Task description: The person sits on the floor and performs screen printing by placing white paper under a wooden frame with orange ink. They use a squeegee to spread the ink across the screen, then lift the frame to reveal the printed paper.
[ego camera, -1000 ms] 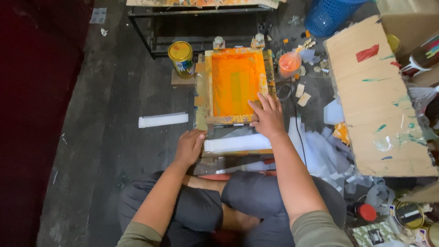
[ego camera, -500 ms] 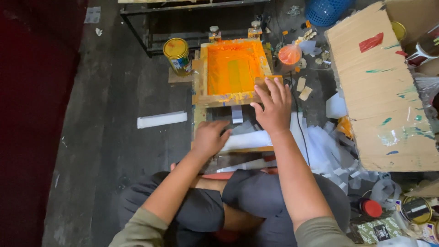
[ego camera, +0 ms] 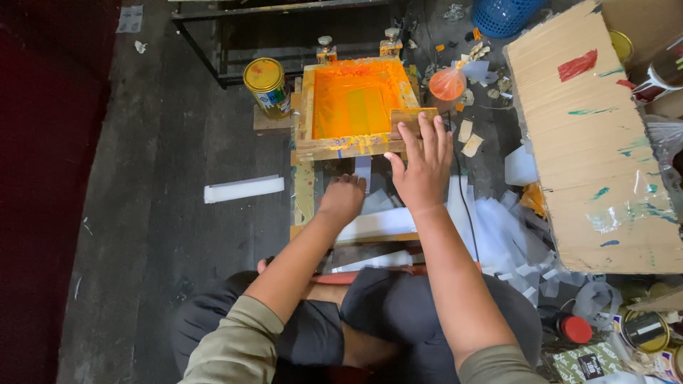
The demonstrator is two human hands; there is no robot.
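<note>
The right hand point(ego camera: 421, 167) rests with fingers spread on the near right corner of the wooden screen frame point(ego camera: 356, 105), which holds orange ink and sits on the floor ahead of the knees. The left hand point(ego camera: 343, 199) is curled, fingertips touching the white sheets point(ego camera: 377, 222) below the frame; whether it grips them cannot be determined. A yellow can point(ego camera: 266, 85) stands just left of the frame.

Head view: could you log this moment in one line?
left hand: under raised frame, on white sheet | right hand: lifting orange screen frame
</note>
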